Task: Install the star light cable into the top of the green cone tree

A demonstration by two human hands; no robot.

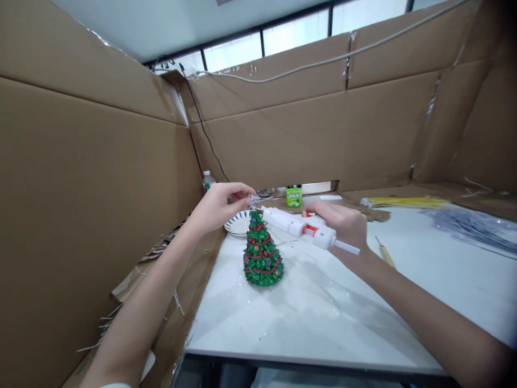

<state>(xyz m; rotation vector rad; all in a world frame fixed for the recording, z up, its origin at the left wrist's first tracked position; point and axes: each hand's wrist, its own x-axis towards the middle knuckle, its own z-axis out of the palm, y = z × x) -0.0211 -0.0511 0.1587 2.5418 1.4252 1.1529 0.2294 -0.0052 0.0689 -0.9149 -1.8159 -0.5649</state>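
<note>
A small green Christmas tree figurine (263,257) with red garlands stands upright on the white table. My left hand (224,203) pinches a small clear, shiny ornament (253,202) at the very top of the tree. In my right hand (343,221) is a white hot glue gun (297,223) with orange parts. Its nozzle points left, close beside the treetop, and a white glue stick (346,247) sticks out of its back end. Whether the nozzle touches the ornament I cannot tell.
Behind the tree lies a striped plate (238,224), with a green box (294,197) and a plastic bottle (207,180) farther back. On the right are a wooden-handled awl (386,254), yellow strips (404,202) and a bundle of dark wires (480,226). Cardboard walls (283,134) surround the table (242,328).
</note>
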